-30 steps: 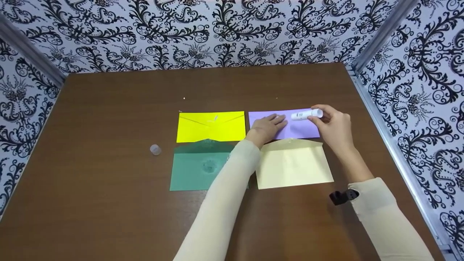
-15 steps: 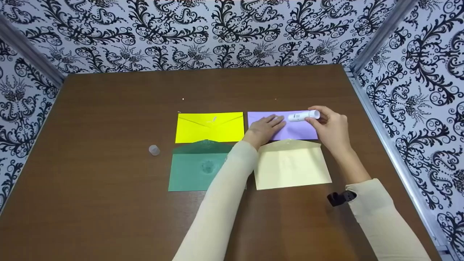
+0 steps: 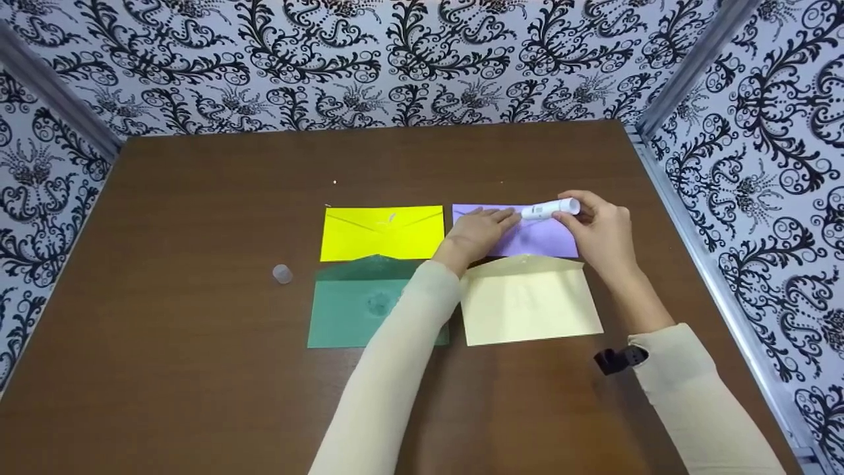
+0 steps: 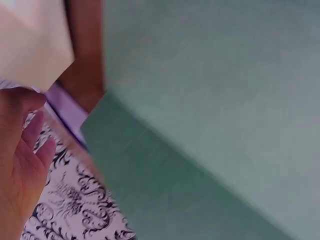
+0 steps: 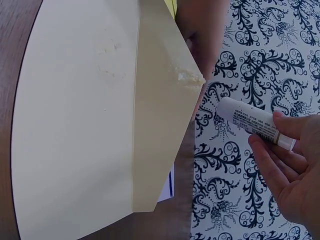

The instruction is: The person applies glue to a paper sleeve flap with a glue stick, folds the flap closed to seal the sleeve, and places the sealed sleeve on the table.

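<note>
My left hand (image 3: 476, 232) lies over the left part of the purple envelope (image 3: 550, 243), fingers extended; a slanted flap edge shows on that envelope. Just to the right, my right hand (image 3: 603, 231) pinches a white glue stick (image 3: 546, 210) by its base end, above the purple paper. In the right wrist view the printed label of the glue stick (image 5: 250, 119) shows between thumb and fingers. Nearer the person lies the cream envelope (image 3: 533, 307), its flap (image 5: 160, 110) unfolded with whitish glue smears at the tip. Left of it is the green envelope (image 3: 343, 313), flap also unfolded.
A yellow envelope (image 3: 382, 244) with its flap folded down lies left of the purple one. The glue stick's translucent cap (image 3: 282, 274) stands farther left on the brown table (image 3: 198, 363). Patterned walls (image 3: 422, 59) border the table's back and sides.
My left hand has drawn slightly back and left, and a folded flap line now shows on the purple envelope. The glue stick has shifted slightly left in my right hand.
</note>
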A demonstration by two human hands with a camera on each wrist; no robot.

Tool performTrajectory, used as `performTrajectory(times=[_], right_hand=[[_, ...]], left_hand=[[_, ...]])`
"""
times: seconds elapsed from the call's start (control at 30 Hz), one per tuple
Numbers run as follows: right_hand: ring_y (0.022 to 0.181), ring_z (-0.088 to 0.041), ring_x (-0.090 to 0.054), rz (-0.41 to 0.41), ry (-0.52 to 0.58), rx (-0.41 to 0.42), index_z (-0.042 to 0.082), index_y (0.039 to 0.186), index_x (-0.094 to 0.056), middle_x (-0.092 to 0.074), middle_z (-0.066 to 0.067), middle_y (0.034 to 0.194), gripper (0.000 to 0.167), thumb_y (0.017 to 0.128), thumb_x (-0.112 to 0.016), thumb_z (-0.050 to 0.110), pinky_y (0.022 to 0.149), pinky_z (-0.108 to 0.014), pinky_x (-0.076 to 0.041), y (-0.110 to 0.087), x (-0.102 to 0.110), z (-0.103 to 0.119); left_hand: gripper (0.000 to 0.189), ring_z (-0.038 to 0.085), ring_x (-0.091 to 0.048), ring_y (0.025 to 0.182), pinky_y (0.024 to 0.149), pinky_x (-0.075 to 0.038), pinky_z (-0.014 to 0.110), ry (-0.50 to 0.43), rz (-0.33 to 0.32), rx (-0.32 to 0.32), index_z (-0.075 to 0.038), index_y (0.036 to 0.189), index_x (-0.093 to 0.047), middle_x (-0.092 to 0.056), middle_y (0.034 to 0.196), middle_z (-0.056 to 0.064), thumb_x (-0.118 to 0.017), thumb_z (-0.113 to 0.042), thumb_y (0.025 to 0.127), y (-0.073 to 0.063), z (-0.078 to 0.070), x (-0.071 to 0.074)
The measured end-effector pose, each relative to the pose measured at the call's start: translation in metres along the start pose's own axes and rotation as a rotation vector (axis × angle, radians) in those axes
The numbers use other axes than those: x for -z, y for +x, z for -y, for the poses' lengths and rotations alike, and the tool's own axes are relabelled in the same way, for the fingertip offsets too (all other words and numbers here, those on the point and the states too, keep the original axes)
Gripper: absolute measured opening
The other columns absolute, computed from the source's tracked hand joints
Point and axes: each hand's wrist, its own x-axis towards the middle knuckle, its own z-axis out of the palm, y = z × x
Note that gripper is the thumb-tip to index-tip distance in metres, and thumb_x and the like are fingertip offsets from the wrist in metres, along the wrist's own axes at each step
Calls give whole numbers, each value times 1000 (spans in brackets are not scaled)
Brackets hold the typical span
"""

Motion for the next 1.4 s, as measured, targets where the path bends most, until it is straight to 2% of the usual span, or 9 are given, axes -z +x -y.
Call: performTrajectory(times=[0.17,0.27,0.4,0.53,0.67,0.8,0.9,1.13,1.4], right_hand=[[91,-31,-74,-1,3,7,-2,111,-72,-74,-22,108,28,86,-77,8,70,5,-44,0,1,5],[87,-12,-73,-3,16,19,-1,111,-72,-75,-21,106,28,86,-78,10,70,3,-46,0,1,8],[79,20,-60,-1,42,40,-2,110,-72,-75,-21,104,27,86,-78,9,70,2,-47,-1,1,11],[77,26,-55,7,53,59,-2,110,-72,-75,-23,104,27,85,-78,8,69,3,-47,-5,1,16],[79,16,-64,19,53,75,-1,110,-72,-75,-22,103,28,84,-78,7,69,2,-48,-9,-1,20],[85,-15,-74,37,46,89,-1,110,-72,-76,-21,103,28,83,-79,4,69,2,-48,-13,-5,24],[87,-29,-74,61,47,100,-3,110,-71,-75,-22,103,27,84,-78,3,68,3,-47,-17,-9,28],[84,-29,-75,112,41,87,-2,111,-72,-75,-23,102,28,84,-78,4,65,3,-46,-27,-16,34],[85,-34,-76,153,75,105,-2,109,-73,-75,-24,100,28,84,-79,7,67,3,-46,-37,-30,42]], left_hand=[[62,14,-33,150,126,-25,42,-17,-25,5,-30,157,-31,-36,162,-5,-51,-8,103,-12,7,16],[53,14,-39,147,127,-23,41,-51,-60,3,-32,153,-40,-42,158,-6,-46,-12,105,-24,14,24],[45,16,-45,143,126,-23,40,-108,-112,-21,-29,147,-51,-48,154,-6,-50,-17,103,-45,25,33],[42,18,-47,142,125,-26,39,-142,-148,-47,-26,143,-56,-49,153,-5,-57,-21,101,-67,30,42],[43,18,-48,141,123,-30,39,-169,-173,-67,-25,143,-56,-49,153,-4,-60,-23,100,-89,29,49],[43,18,-50,139,118,-40,38,-167,-192,-88,-24,142,-57,-51,152,-4,-62,-24,99,-108,28,50],[43,18,-53,137,113,-46,35,-166,-204,-90,-24,141,-59,-53,150,-3,-64,-25,98,-121,27,46],[41,18,-57,132,109,-49,34,-235,-235,-84,-21,137,-63,-58,145,-2,-68,-26,96,-147,27,28],[44,18,-56,133,105,-52,37,-268,-194,-39,-25,140,-60,-56,147,-4,-67,-30,96,-178,35,6]])
